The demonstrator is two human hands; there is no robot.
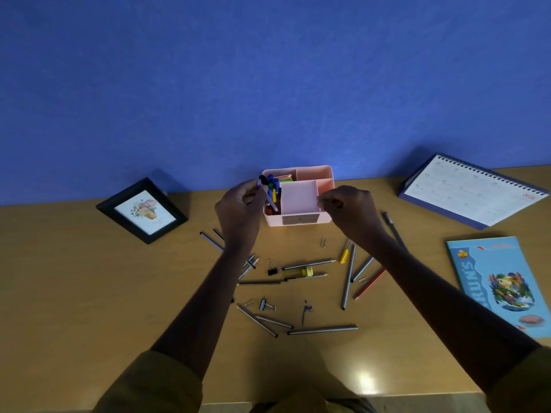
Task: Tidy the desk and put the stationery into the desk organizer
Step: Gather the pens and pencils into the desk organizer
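On the desk (119, 293), the pink desk organizer (299, 195) stood by the wall (268, 84), and the left hand (238, 210) pinched a purple-capped pen (270, 200) slanted into its left compartment, already crowded with markers (272, 186); I judge the pen should go more upright into a gap between them. The right hand (348, 213) was curled at the organizer's right edge, but I could not tell whether it steadied the rim or pinched some small thing

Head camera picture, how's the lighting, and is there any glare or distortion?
Head view: dim with a blue cast; left hand, holding a pen, and right hand are underexposed; one glare spot on the desk near its front edge; wide-angle lens bows the desk's back edge; calendar print too soft to read.
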